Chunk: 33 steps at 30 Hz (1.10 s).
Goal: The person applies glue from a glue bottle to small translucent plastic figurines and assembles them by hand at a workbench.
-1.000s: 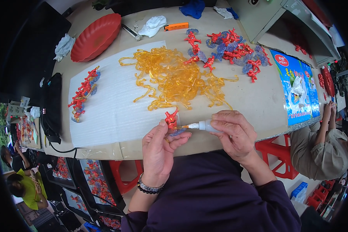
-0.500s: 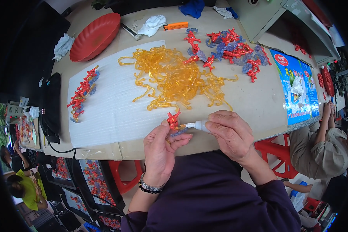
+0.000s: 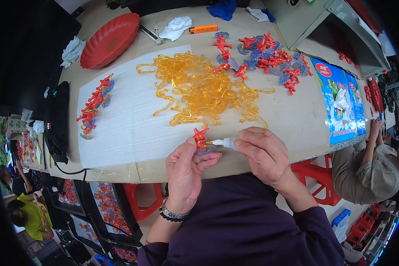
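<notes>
Worktable (image 3: 292, 119), fingers (image 3: 261, 141) snug around figurine (image 3: 200, 134) and bottle (image 3: 228, 142)

Red figurine (image 3: 200, 135) glossy plastic; white bottle (image 3: 229, 143) smooth plastic; amber strands (image 3: 204, 86) glossy, translucent; white sheet (image 3: 128, 119) matt

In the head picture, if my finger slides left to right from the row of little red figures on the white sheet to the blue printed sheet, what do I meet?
Row of red figures → left hand, holding another red figure → white applicator → right hand gripping it → blue printed sheet.
</notes>
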Each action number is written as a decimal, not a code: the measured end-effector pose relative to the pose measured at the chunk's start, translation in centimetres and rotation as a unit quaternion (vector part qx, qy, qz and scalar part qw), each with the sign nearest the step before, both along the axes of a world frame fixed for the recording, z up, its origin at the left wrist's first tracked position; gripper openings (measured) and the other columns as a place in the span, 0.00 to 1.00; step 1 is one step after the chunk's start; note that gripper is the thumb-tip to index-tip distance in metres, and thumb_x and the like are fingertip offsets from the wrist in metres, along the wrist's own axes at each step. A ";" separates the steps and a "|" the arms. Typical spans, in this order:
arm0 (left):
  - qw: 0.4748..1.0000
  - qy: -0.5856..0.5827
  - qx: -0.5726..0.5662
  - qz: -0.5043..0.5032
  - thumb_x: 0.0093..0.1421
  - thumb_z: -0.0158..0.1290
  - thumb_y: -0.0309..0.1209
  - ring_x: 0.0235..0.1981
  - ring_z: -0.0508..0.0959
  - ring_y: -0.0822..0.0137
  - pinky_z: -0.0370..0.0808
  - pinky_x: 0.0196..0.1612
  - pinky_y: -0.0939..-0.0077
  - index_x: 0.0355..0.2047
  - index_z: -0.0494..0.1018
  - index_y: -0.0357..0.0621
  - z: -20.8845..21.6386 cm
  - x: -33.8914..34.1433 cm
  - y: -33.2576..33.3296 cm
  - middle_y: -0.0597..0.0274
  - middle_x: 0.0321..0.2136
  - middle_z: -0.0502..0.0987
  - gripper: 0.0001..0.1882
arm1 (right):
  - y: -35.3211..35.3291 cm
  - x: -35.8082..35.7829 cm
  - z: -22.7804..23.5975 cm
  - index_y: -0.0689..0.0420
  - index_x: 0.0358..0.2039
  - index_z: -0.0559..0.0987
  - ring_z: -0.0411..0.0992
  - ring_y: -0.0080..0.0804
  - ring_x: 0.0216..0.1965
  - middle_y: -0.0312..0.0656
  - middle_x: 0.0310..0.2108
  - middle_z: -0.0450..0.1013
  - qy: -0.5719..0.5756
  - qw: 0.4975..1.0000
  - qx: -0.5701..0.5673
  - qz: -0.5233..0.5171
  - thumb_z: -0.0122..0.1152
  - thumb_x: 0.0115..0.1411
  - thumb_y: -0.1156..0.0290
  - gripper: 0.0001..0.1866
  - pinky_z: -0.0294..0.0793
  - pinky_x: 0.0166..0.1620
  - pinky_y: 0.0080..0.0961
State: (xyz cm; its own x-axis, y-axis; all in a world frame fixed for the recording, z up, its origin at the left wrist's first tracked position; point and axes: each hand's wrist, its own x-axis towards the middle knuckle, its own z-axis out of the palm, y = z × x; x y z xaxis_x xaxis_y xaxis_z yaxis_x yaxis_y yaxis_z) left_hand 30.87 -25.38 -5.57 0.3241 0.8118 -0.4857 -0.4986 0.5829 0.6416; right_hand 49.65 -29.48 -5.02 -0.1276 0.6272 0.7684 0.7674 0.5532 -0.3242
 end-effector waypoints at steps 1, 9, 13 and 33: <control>1.000 0.000 0.000 0.000 0.67 0.50 0.37 0.30 0.83 0.58 0.83 0.33 0.73 0.32 0.75 0.35 -0.2 0.0 0.0 0.54 0.30 0.79 0.15 | -0.1 0.0 0.1 0.64 0.32 0.80 0.76 0.40 0.31 0.46 0.30 0.74 -0.022 1.000 0.004 -0.004 0.64 0.42 0.78 0.13 0.76 0.29 0.27; 1.000 -0.002 0.003 -0.001 0.68 0.49 0.36 0.31 0.83 0.58 0.83 0.34 0.73 0.34 0.74 0.35 -0.2 0.2 -0.1 0.52 0.32 0.79 0.15 | -0.4 -0.5 2.0 0.63 0.31 0.81 0.76 0.38 0.34 0.45 0.32 0.75 -0.141 0.989 0.035 -0.015 0.63 0.40 0.75 0.14 0.76 0.28 0.26; 1.000 -0.011 -0.007 -0.003 0.68 0.48 0.36 0.31 0.83 0.58 0.83 0.34 0.73 0.34 0.74 0.35 -0.2 -0.2 0.1 0.52 0.33 0.79 0.15 | -0.2 -0.4 2.1 0.63 0.31 0.81 0.76 0.39 0.34 0.45 0.32 0.75 -0.131 0.991 0.032 -0.006 0.63 0.41 0.75 0.13 0.76 0.29 0.26; 1.000 -0.026 -0.014 -0.007 0.67 0.48 0.35 0.29 0.83 0.58 0.84 0.31 0.74 0.47 0.71 0.29 -0.6 0.0 0.1 0.50 0.39 0.79 0.18 | -1.1 0.6 1.6 0.64 0.37 0.79 0.77 0.41 0.35 0.48 0.34 0.75 0.057 0.997 -0.052 -0.026 0.68 0.44 0.87 0.17 0.79 0.39 0.28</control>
State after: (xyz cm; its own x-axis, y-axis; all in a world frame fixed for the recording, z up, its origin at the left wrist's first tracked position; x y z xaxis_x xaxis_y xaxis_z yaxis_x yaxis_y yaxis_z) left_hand 30.91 -25.33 -6.13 0.3608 0.7933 -0.4904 -0.5219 0.6075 0.5988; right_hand 50.29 -30.61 -3.43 -0.0077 0.7071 0.7071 0.7491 0.4725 -0.4643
